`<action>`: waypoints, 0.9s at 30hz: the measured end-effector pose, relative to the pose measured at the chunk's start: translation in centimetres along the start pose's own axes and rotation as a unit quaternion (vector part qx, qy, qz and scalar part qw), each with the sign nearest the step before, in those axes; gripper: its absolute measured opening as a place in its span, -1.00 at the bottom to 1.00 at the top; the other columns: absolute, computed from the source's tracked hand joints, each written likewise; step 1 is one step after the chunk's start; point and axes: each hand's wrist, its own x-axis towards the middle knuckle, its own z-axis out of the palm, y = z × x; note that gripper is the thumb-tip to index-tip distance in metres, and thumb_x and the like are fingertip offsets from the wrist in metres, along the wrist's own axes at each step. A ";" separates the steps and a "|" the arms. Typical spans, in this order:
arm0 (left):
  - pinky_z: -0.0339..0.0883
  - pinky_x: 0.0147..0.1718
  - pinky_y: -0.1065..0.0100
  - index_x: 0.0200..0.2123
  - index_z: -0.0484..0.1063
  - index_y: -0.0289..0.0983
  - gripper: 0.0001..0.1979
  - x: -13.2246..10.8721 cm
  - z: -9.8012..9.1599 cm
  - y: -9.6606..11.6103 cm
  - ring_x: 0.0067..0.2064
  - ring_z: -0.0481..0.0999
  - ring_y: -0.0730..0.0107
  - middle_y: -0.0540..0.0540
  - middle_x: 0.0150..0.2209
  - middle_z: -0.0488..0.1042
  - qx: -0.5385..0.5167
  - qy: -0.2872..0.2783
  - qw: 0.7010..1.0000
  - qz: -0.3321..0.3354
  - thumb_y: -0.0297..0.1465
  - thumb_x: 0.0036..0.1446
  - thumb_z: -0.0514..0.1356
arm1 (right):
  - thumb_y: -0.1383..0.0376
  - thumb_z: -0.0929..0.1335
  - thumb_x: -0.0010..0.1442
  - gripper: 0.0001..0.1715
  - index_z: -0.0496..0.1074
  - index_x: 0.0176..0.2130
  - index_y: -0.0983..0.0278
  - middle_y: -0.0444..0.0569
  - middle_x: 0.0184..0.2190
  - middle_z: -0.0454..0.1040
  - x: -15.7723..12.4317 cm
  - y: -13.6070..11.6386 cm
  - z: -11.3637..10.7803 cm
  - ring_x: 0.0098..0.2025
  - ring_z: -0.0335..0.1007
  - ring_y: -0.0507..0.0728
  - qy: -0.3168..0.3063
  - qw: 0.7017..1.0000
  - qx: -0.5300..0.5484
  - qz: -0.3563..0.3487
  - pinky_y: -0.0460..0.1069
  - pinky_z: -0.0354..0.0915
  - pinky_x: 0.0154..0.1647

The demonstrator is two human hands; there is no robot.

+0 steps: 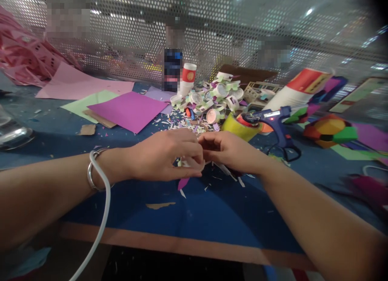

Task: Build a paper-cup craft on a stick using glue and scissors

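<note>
- From the head view, the only one, I have my left hand [169,154] and right hand [235,149] close together over the blue table [218,216], fingertips meeting just in front of a bed of paper scraps [188,125].
- My left fingers and thumb are closed on a small pale piece [193,163]. My right fingers are curled in beside it; they hide their own tips, so I cannot tell whether they grip it too.
- I judge this step to be close two-handed shaping or fitting of that piece. The next move calls for a steady left hold and small, light fingertip work from the right, without crushing the wall.
- The piece looks whitish, thin and curved along its lower edge, perhaps paper; my fingers cover most of it, and blur hides any detail.
- Beyond my hands stands a heap of white rings with pale green strips [218,95]; the glue gun [277,123] rests to the right, apart from my fingers.
</note>
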 end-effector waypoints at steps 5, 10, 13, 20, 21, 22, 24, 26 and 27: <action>0.30 -0.03 0.20 -0.25 0.53 -0.24 -0.96 0.3 0.3 -0.6 -0.12 0.48 0.20 -0.17 -0.22 0.56 0.008 -0.057 0.998 0.031 -0.44 0.26 0.26 | 0.15 0.45 0.23 -0.80 0.49 -0.29 0.23 -0.10 -0.41 0.52 0.0 0.0 0.3 -0.37 0.42 0.09 0.019 0.998 -0.061 -0.007 -0.02 0.29 -0.37; 0.32 -0.12 0.27 -0.21 0.53 -0.23 -0.93 0.2 0.6 -0.9 -0.13 0.47 0.24 -0.15 -0.23 0.53 0.013 -0.055 0.998 0.026 -0.46 0.27 0.23 | 0.07 0.46 0.23 -0.72 0.51 -0.26 0.24 -0.07 -0.39 0.55 0.0 -0.1 0.2 -0.38 0.43 0.10 0.038 0.995 -0.087 0.005 -0.02 0.27 -0.38; 0.32 -0.13 0.31 -0.21 0.53 -0.23 -0.93 0.1 0.8 -0.8 -0.16 0.47 0.29 -0.11 -0.25 0.51 0.015 -0.047 0.999 0.010 -0.45 0.29 0.22 | 0.05 0.46 0.24 -0.69 0.53 -0.20 0.24 -0.05 -0.36 0.57 -0.1 -0.3 -0.1 -0.35 0.46 0.11 0.057 0.993 -0.100 0.013 -0.01 0.29 -0.35; 0.31 -0.21 0.36 -0.25 0.53 -0.26 -0.91 0.1 0.9 -0.4 -0.25 0.44 0.39 -0.05 -0.32 0.49 0.013 -0.010 1.000 -0.026 -0.51 0.27 0.21 | 0.10 0.42 0.29 -0.73 0.54 -0.19 0.26 -0.04 -0.32 0.61 -0.6 -1.0 -1.0 -0.30 0.51 0.11 0.096 0.982 -0.160 0.013 0.01 0.33 -0.28; 0.31 -0.22 0.37 -0.26 0.53 -0.26 -0.91 0.1 0.9 -0.4 -0.25 0.44 0.41 -0.05 -0.32 0.49 0.010 -0.006 1.000 -0.029 -0.52 0.26 0.21 | 0.10 0.42 0.29 -0.73 0.54 -0.20 0.26 -0.05 -0.33 0.61 -0.7 -1.1 -1.1 -0.31 0.50 0.11 0.098 0.981 -0.165 0.014 0.01 0.33 -0.28; 0.31 -0.22 0.38 -0.27 0.53 -0.27 -0.91 0.1 0.9 -0.4 -0.26 0.44 0.42 -0.05 -0.33 0.49 0.006 -0.006 1.000 -0.030 -0.53 0.25 0.22 | 0.09 0.41 0.30 -0.73 0.54 -0.21 0.25 -0.05 -0.34 0.60 -0.8 -1.2 -1.1 -0.33 0.49 0.10 0.099 0.980 -0.170 0.016 0.01 0.32 -0.29; 0.31 -0.23 0.40 -0.28 0.54 -0.28 -0.90 0.2 0.8 -0.4 -0.27 0.45 0.43 -0.04 -0.33 0.48 -0.001 -0.009 1.000 -0.026 -0.55 0.22 0.23 | 0.09 0.41 0.30 -0.74 0.54 -0.23 0.25 -0.07 -0.36 0.60 -1.0 -1.4 -1.3 -0.36 0.48 0.09 0.102 0.978 -0.180 0.018 0.00 0.31 -0.32; 0.32 -0.23 0.41 -0.30 0.54 -0.28 -0.88 0.2 0.7 -0.4 -0.26 0.47 0.44 -0.04 -0.32 0.50 -0.008 0.001 1.000 -0.026 -0.58 0.19 0.22 | 0.09 0.40 0.31 -0.73 0.54 -0.23 0.25 -0.07 -0.36 0.60 -1.1 -1.6 -1.4 -0.37 0.47 0.08 0.105 0.976 -0.189 0.015 0.00 0.30 -0.33; 0.32 -0.23 0.41 -0.31 0.53 -0.27 -0.87 0.3 0.5 -0.3 -0.25 0.47 0.44 -0.04 -0.31 0.51 -0.011 0.011 0.999 -0.031 -0.58 0.18 0.22 | 0.08 0.40 0.31 -0.72 0.55 -0.22 0.25 -0.06 -0.36 0.59 -1.2 -1.6 -1.5 -0.36 0.47 0.08 0.107 0.975 -0.193 0.012 0.00 0.29 -0.34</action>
